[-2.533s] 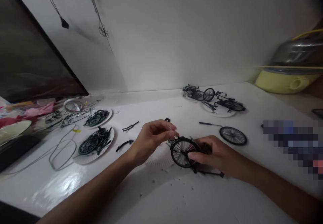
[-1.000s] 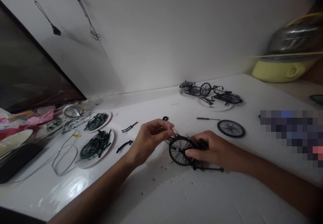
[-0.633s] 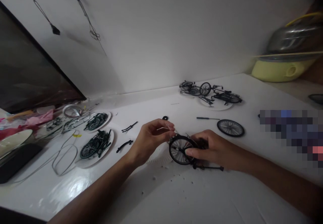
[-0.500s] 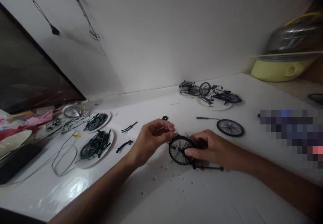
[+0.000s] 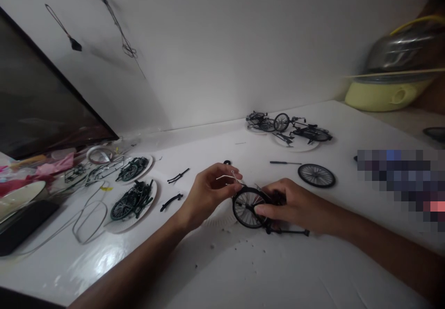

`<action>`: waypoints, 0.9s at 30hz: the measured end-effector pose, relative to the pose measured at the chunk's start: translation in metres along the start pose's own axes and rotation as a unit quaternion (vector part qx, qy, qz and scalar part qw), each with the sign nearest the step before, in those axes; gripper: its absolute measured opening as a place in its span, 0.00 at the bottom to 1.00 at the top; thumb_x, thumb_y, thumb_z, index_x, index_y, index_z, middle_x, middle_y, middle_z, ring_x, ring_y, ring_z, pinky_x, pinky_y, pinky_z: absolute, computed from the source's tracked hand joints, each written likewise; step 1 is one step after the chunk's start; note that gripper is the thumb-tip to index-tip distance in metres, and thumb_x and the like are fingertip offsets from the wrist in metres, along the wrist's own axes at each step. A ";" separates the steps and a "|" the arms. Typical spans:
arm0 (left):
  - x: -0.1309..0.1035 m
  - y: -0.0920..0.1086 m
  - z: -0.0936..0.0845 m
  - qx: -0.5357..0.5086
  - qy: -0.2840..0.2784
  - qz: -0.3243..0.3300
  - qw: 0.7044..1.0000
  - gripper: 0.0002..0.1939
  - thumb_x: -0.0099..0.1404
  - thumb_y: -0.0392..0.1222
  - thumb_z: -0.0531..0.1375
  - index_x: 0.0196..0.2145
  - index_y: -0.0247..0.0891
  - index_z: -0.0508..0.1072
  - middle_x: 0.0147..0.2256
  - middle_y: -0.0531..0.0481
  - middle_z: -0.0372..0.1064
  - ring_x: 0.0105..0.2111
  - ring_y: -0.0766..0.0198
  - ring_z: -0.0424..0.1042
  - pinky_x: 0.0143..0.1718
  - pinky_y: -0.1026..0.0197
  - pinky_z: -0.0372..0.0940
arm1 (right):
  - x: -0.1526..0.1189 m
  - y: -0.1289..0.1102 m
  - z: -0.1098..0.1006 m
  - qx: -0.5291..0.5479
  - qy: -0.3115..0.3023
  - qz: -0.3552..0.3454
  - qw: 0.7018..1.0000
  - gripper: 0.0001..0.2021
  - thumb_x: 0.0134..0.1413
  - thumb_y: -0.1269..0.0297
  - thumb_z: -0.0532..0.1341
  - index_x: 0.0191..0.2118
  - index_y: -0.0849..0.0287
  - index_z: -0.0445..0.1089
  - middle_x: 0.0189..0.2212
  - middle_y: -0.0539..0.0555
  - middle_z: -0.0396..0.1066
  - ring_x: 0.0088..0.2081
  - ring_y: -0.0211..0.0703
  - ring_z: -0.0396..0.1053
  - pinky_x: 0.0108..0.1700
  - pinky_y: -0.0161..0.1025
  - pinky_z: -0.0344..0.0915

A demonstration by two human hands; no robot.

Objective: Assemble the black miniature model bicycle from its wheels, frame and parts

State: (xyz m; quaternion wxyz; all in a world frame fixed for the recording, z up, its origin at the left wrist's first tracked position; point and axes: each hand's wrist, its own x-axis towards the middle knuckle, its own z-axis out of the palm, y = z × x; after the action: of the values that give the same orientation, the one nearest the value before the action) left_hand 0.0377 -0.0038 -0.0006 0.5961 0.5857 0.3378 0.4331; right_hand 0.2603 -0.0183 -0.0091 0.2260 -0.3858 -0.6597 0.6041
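At the left, dark green model-bicycle parts (image 5: 132,201) are piled on a paper plate (image 5: 118,227), with a black fork (image 5: 179,176) and a curved black mudguard (image 5: 171,202) lying to its right. A thin bent wire piece (image 5: 225,177) is pinched in the left hand (image 5: 205,193); more of its pale length is exposed than a moment ago, so it appears to have been turned in the fingers. Beside them, the black model bicycle (image 5: 251,208) has hardly been shifted; it is gripped by the right hand (image 5: 294,204), the thumb laid near the wheel's hub. Beyond that hand, a screwdriver (image 5: 279,162) and a loose spoked wheel (image 5: 317,175) are seen.
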 end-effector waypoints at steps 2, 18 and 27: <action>0.000 -0.001 0.000 0.014 -0.003 0.010 1.000 0.10 0.60 0.34 0.67 0.39 0.33 0.72 0.39 0.48 0.71 0.40 0.67 0.71 0.45 0.63 0.68 | 0.000 0.001 0.000 0.003 0.001 0.004 1.000 0.12 0.54 0.58 0.65 0.28 0.60 0.67 0.24 0.48 0.68 0.26 0.37 0.68 0.28 0.33 0.64; -0.011 0.007 0.001 0.411 -0.099 0.255 0.870 0.07 0.70 0.32 0.57 0.44 0.35 0.73 0.43 0.45 0.69 0.43 0.65 0.71 0.44 0.61 0.68 | -0.002 -0.010 -0.004 0.005 -0.019 0.053 0.998 0.12 0.52 0.60 0.67 0.28 0.61 0.67 0.22 0.48 0.67 0.24 0.35 0.66 0.25 0.31 0.62; -0.016 0.016 -0.002 0.488 -0.199 0.244 0.814 0.11 0.73 0.30 0.49 0.47 0.34 0.69 0.50 0.40 0.66 0.44 0.61 0.71 0.43 0.59 0.69 | -0.007 -0.015 -0.010 -0.015 -0.043 0.126 0.991 0.18 0.49 0.51 0.69 0.35 0.61 0.70 0.26 0.50 0.71 0.25 0.35 0.69 0.27 0.31 0.65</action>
State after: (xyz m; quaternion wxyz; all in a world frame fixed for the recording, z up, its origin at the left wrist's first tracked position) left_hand 0.0274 -0.0188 0.0135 0.1610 0.9362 0.2254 0.2165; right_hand 0.2688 -0.0175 0.0087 0.1139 -0.4427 -0.6242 0.6336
